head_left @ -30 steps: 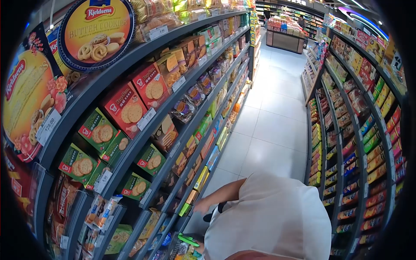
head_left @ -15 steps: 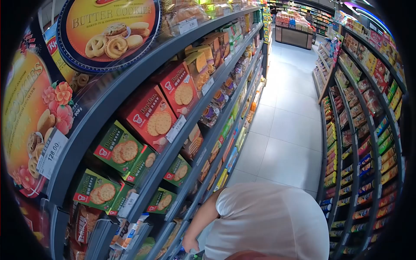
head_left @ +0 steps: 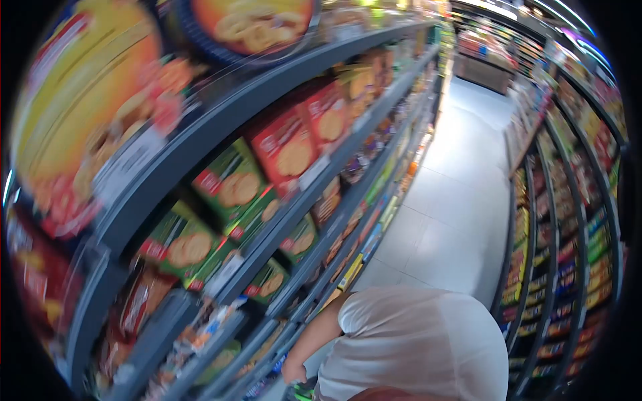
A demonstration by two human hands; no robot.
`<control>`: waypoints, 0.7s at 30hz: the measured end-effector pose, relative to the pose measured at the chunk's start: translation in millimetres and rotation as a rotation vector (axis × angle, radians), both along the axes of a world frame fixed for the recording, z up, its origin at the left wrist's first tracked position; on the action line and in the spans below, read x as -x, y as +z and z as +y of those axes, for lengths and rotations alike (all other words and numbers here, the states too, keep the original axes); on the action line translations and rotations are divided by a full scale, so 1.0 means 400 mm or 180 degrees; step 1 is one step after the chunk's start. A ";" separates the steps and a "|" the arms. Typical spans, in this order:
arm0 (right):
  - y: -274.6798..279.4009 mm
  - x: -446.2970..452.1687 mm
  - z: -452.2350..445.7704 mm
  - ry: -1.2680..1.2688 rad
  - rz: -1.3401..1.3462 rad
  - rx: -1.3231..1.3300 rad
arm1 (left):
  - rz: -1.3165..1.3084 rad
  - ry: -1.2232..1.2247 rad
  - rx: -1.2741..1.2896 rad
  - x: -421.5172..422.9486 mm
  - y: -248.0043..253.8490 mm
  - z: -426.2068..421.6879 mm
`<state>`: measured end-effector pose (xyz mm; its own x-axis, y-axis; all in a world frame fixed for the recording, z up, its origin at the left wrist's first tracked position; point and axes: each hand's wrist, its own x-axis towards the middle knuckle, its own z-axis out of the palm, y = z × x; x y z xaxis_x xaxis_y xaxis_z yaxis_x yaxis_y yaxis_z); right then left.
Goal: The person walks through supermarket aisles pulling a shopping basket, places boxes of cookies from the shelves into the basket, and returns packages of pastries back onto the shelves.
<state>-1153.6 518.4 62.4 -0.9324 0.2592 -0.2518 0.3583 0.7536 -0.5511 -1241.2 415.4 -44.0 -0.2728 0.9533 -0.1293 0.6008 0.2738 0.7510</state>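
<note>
Because the left shelving [head_left: 187, 148] stands so close, a clumsy swing could knock packets [head_left: 144, 299] loose. Tiled floor [head_left: 448, 180] runs ahead; the white shirt [head_left: 414, 334] blocks the view below. 2 red boxes [head_left: 284, 137] stand shelved beside green boxes [head_left: 231, 179]. Whether the blurred left hand [head_left: 293, 372] curls around the green item [head_left: 304, 393] just beneath it, I cannot tell; the right hand is unseen.

- Hand [head_left: 293, 372]: blurred, its grip too small to tell.
- Green thing [head_left: 303, 393] below it: cut off by the bottom edge.
- Shirt [head_left: 414, 337]: bottom cut off.
- Round tin [head_left: 251, 23]: top cut off.
- Price tag [head_left: 130, 164]: blurred past reading.
</note>
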 end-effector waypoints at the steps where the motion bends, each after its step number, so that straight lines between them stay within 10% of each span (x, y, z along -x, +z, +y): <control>1: 0.000 0.023 -0.017 -0.0171 0.0042 0.0129 | -0.0019 0.0178 0.0019 0.045 0.005 -0.038; 4: -0.188 0.164 -0.055 0.0119 0.0650 -0.0181 | -0.0089 0.0874 0.0234 0.195 0.036 -0.208; 21: -0.138 0.608 -0.187 0.1297 -0.0574 -0.1171 | 0.0261 0.1520 0.0871 0.490 0.139 -0.354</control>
<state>-1396.9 443.7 7.1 -0.9261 -0.0113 -0.3772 0.0629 0.9809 -0.1839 -1437.3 273.6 11.6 -0.6859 0.6560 -0.3149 0.4158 0.7085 0.5702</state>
